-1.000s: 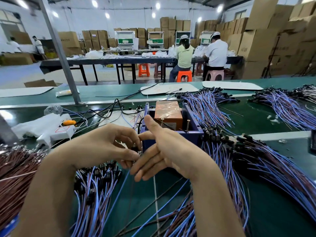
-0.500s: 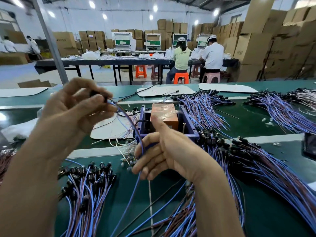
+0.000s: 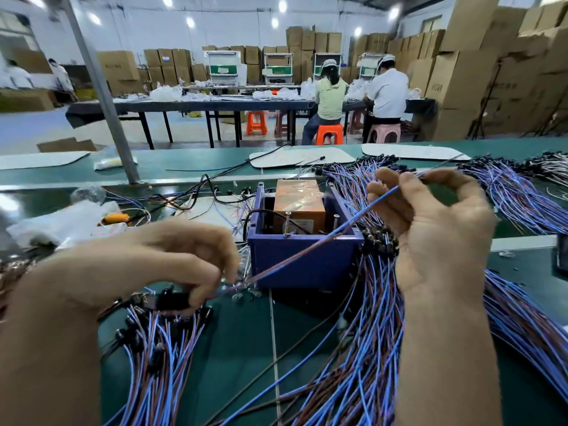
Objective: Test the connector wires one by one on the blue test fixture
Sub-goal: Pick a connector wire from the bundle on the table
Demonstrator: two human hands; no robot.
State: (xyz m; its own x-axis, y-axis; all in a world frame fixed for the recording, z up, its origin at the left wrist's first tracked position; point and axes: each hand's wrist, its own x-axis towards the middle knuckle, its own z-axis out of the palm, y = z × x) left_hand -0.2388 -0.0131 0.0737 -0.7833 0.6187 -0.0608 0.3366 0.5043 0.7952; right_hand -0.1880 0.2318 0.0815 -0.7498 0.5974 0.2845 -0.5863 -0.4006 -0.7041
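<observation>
One blue-and-brown connector wire (image 3: 310,248) stretches taut in front of the blue test fixture (image 3: 302,259), an open box holding an orange block. My left hand (image 3: 172,265) grips the wire's black connector end low at the left, just above a pile of wires (image 3: 156,355). My right hand (image 3: 430,222) pinches the wire's other end, raised to the right of the fixture. A big heap of blue and brown wires (image 3: 362,348) with black connectors lies under my right forearm.
More wire bundles (image 3: 507,192) lie at the right on the green bench (image 3: 239,348). White plastic bags (image 3: 58,222) and black cables (image 3: 196,198) sit left of the fixture. A grey post (image 3: 104,96) rises at the back left. People work at a far table.
My left hand has dropped from up high down to the left pile with the connector end. My right hand has risen to the right, pulling the wire taut across the fixture.
</observation>
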